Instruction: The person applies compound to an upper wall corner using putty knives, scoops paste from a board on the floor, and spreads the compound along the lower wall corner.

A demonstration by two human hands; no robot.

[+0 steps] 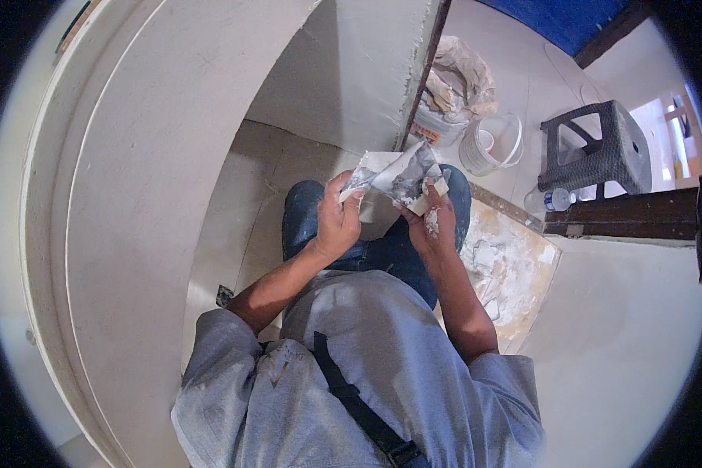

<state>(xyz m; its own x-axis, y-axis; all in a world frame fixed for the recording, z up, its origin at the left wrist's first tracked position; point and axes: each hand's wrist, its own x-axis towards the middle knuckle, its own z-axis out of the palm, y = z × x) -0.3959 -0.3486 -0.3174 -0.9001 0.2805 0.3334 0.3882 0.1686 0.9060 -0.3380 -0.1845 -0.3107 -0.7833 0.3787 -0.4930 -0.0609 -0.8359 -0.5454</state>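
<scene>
Above my knees, my left hand [338, 221] pinches a thin, flat piece coated in white plaster [380, 161] by its near left corner. Fingers of my right hand [431, 224] are closed on a grey, plaster-smeared flat blade [412, 179], which looks like a putty scraper with a cream edge. The two pieces meet and overlap between my hands, the blade tilted up to a point. White plaster clings to the back of my right hand and wrist. Whether either piece has a handle is hidden by my fingers.
Beyond my right knee stand a white bucket [482, 156] and a crumpled pale bag [460, 74]. A dark woven-pattern stool [600, 148] and plastic bottles [558, 200] are farther right. A plaster-strewn board [515, 261] lies beside me. Walls rise left, ahead [359, 86] and right.
</scene>
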